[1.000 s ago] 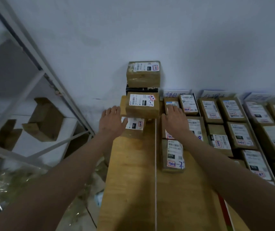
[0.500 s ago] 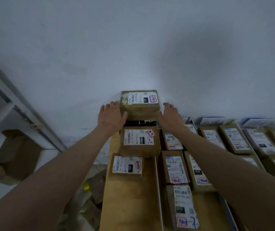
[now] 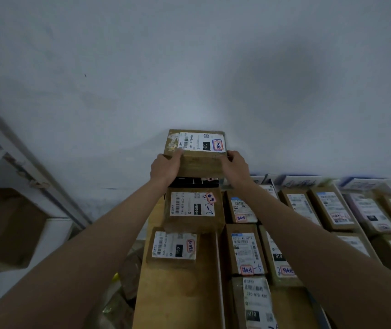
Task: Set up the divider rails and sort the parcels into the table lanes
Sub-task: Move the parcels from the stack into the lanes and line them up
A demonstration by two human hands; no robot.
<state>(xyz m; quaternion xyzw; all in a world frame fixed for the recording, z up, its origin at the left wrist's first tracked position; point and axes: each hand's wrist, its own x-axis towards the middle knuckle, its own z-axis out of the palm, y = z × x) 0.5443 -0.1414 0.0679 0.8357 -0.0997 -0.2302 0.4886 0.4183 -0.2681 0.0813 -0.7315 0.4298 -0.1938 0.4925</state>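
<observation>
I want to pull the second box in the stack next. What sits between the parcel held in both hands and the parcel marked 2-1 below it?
In the head view, a black parcel lies between the held parcel and the 2-1 parcel; only its front edge shows.

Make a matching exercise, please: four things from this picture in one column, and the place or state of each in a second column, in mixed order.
Things
1. top parcel
2. parcel marked 150
3. black box
4. divider rail

Places or states
A. under the top parcel, mostly hidden
B. lies nearest in the left lane
C. held at both sides by the left hand and the right hand
D. runs between two lanes

Pairs: 1-C, 2-B, 3-A, 4-D
</observation>
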